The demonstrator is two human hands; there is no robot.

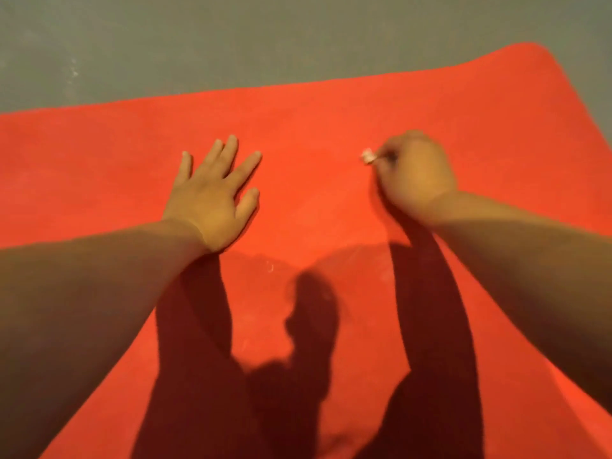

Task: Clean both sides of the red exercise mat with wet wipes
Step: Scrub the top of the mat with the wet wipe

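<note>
Head view: red exercise mat [314,120] flat on grey floor [165,38], lying under both my arms. Long axis seems to run left to right across me, far edge beyond my fingertips.

Left hand [212,197] spread, palm pressed on mat, bracing.

Right hand [417,173] curled, pinching small white wet wipe [368,157]. Wad pokes out toward left hand, down at mat surface. Blur hides exact contact.

Bare mat lies between hands. Right hand holds wipe, so I judge next stroke is its job, sweeping leftward.
</note>
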